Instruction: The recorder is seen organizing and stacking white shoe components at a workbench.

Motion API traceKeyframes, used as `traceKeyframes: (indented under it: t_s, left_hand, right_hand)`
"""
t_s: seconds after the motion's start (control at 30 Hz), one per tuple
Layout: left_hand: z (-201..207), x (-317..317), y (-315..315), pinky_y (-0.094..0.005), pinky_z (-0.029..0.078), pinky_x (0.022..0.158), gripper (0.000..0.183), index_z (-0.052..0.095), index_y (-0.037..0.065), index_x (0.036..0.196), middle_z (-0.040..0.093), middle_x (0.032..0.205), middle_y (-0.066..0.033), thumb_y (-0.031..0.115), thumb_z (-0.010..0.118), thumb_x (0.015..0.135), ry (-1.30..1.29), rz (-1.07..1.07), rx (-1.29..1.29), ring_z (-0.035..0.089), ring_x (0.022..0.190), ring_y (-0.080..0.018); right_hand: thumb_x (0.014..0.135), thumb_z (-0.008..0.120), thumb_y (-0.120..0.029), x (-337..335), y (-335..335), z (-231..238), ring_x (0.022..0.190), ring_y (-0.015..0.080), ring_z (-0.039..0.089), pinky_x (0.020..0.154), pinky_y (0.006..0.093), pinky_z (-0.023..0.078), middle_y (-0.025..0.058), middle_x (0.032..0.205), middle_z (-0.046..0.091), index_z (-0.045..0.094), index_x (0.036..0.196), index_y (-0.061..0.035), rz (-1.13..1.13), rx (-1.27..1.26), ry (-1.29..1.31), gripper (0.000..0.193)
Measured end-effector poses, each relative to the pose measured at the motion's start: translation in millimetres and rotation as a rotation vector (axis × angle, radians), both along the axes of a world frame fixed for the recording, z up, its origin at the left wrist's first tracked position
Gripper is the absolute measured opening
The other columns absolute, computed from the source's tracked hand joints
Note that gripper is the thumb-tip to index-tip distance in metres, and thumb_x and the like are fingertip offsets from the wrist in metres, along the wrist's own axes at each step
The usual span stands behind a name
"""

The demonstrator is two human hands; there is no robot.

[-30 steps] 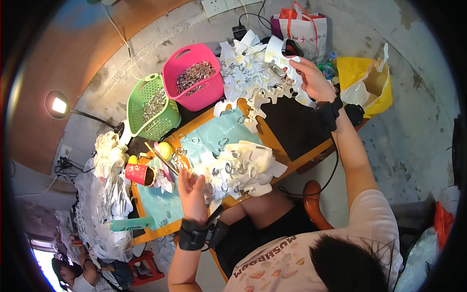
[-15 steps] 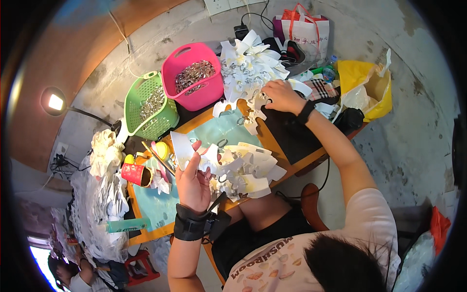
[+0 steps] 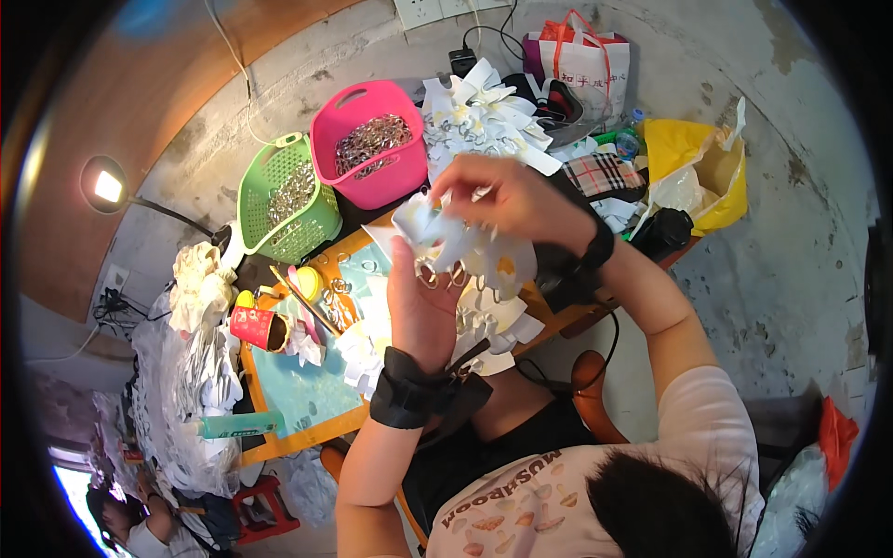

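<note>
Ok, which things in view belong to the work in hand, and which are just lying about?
Likely part of the work:
white pieces at the left hand
small metal pieces
pink basket
green basket

Apparently just lying about:
yellow bag
plaid cloth
white carrier bag
plastic bottle

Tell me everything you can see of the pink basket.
The pink basket looks like smooth plastic, open-topped, with a long slot in its raised far rim. It stands open side up, partly filled with small shiny metal pieces. It sits between the green basket and the white pile; contact with either is unclear.
</note>
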State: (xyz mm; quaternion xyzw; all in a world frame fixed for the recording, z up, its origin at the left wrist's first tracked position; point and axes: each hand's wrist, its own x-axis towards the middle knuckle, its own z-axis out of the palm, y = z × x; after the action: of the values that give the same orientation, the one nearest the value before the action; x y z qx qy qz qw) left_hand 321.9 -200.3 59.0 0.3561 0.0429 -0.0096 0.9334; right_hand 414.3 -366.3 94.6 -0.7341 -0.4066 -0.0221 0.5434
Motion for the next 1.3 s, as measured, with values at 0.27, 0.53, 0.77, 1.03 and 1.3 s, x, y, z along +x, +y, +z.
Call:
traceKeyframes:
  t_s: [0.27,0.53,0.77,1.03,1.3]
  left_hand:
    - [-8,-31,26,-0.0356,0.049,0.089,0.037,0.053,-0.002,0.12,0.061,0.116,-0.0137,-0.005,0.061,0.084,-0.111,0.283,0.596,0.059,0.105,-0.0243]
    - [-27,-75,57,-0.0431,0.028,0.112,0.058,0.045,-0.001,0.136,0.042,0.143,-0.0221,-0.002,0.064,0.081,-0.222,0.797,1.502,0.036,0.137,-0.0321]
    - [-17,-66,36,-0.0504,0.031,0.111,0.057,0.056,0.009,0.13,0.048,0.137,-0.0211,0.017,0.075,0.077,-0.54,0.063,1.881,0.041,0.132,-0.0401]
    - [-31,-53,38,-0.0534,0.031,0.111,0.06,0.056,0.011,0.131,0.048,0.136,-0.0224,0.03,0.075,0.077,-0.579,-0.192,2.02,0.042,0.13,-0.0397]
    - [-39,-51,40,-0.0504,0.03,0.112,0.069,0.043,0.002,0.139,0.047,0.137,-0.0256,0.026,0.073,0.081,-0.548,-0.054,1.945,0.041,0.13,-0.0419]
  right_hand:
    - [0.08,0.065,-0.009,127,-20,-85,0.106,0.0272,0.058,0.091,0.0379,0.047,0.0084,0.107,0.063,0.062,0.114,-0.0046,-0.297,-0.441,-0.577,0.035]
    - [0.07,0.073,-0.008,146,-37,-111,0.108,0.0294,0.053,0.09,0.0389,0.044,0.0076,0.108,0.058,0.063,0.098,-0.0088,-0.191,-0.701,-0.313,0.03]
    - [0.069,0.065,-0.009,129,-42,-114,0.115,0.0267,0.051,0.101,0.0417,0.038,0.0088,0.113,0.058,0.064,0.098,-0.0073,0.271,-0.649,-0.336,0.029]
    - [0.068,0.063,-0.007,100,-39,-92,0.093,0.0281,0.056,0.103,0.0473,0.032,0.0061,0.085,0.06,0.061,0.09,-0.0103,0.208,-0.937,-0.483,0.023]
    - [0.085,0.071,-0.016,77,-24,4,0.097,0.013,0.052,0.084,0.0291,0.044,0.0025,0.101,0.053,0.053,0.129,-0.0104,0.176,-0.372,-0.14,0.048]
